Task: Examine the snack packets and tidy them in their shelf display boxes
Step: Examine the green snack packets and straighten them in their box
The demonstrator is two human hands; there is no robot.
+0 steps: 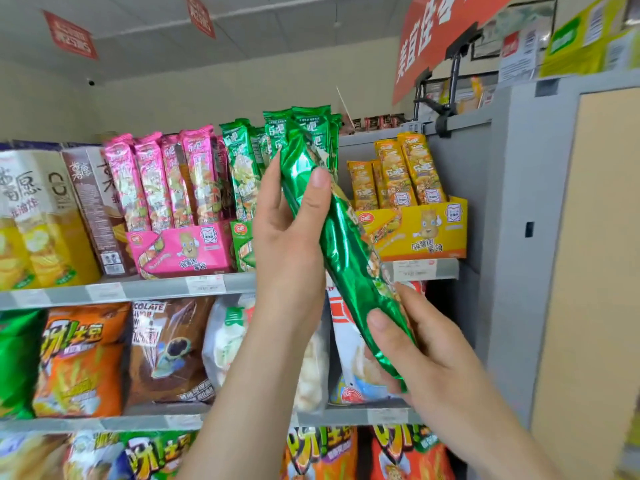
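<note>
Two-handed grip: green 乐吧 packet (pixel 346 258)

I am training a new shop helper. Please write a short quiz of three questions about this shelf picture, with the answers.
1. True or false: the left hand and the right hand both hold one green packet.
2. Seen from the camera, the yellow display box stands on which side of the shelved green packets? A) left B) right C) underneath
3. Fill in: the ___ hand grips the held packet's upper part.
Key: 1 true; 2 B; 3 left.
</note>
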